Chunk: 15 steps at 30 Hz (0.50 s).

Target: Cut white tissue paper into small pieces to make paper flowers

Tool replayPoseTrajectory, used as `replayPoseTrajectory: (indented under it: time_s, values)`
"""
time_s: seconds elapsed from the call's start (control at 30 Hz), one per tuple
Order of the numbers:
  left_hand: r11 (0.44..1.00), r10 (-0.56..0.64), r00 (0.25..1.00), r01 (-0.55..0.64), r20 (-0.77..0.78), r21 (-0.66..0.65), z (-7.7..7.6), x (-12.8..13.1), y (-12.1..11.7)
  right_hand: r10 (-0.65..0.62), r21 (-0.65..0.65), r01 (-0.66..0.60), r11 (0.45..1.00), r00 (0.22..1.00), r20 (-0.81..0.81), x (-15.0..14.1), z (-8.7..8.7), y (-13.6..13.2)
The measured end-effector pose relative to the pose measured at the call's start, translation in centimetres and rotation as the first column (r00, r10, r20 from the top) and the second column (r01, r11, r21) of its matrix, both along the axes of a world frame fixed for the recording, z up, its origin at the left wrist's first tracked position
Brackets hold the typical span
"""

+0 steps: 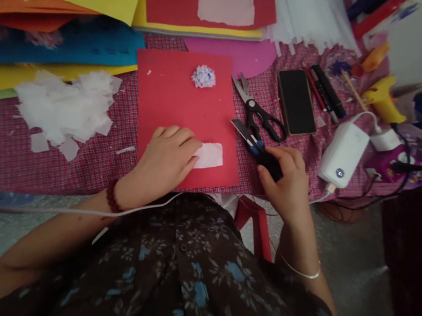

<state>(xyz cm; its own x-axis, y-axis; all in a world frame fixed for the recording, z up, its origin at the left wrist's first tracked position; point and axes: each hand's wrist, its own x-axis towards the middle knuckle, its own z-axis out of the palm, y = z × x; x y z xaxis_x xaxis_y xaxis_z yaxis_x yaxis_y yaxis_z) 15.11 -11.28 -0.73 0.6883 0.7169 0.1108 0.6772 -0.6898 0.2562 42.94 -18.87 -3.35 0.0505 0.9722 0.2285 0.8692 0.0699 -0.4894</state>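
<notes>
A checked cloth (86, 158) spreads under both hands, and on it a red sheet (179, 103) lies squarely before the body, probably so that it serves as a work surface within easy reach. The left hand (168, 156) rests palm down on its near part, fingers loosely bent together, perhaps to steady what lies there. Beyond and to the left of that hand sits a heap of white tissue pieces (69, 105), seemingly kept off the sheet to leave room.

The right hand (286, 182), just off the sheet's right edge, is half closed, thumb and forefinger on either side of the handle of a black-and-blue cutter (252, 141); its tip points away from the body, which likely keeps the blade clear of both hands. Straight ahead of this hand lies a phone (296, 101), with scissors (258, 109) nearer the sheet.

Between the hands, a white strip (211, 156) touches the left thumb side; whether the fingers pinch its hidden end, I cannot tell. Smallest, a shredded white-and-blue tuft (204, 77) lies on the sheet ahead of the left hand.
</notes>
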Motion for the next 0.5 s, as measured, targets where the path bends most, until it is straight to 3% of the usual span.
replayPoseTrajectory:
  time_s: [0.23,0.4,0.5]
  values:
    - [0.989,0.034,0.974,-0.001,0.222,-0.148,-2.5,4.0,2.2,0.030,-0.106,-0.024,0.994,0.998,0.054,0.3,-0.7,1.0]
    - [0.999,-0.049,0.920,0.049,0.390,0.008,-3.1,3.4,2.2,0.069,-0.100,-0.074,0.992,0.996,-0.048,0.9,0.1,0.8]
    - [0.994,-0.092,0.931,0.066,0.353,0.084,-2.8,2.4,1.3,0.126,-0.115,-0.137,0.984,0.987,-0.101,1.4,1.1,0.4]
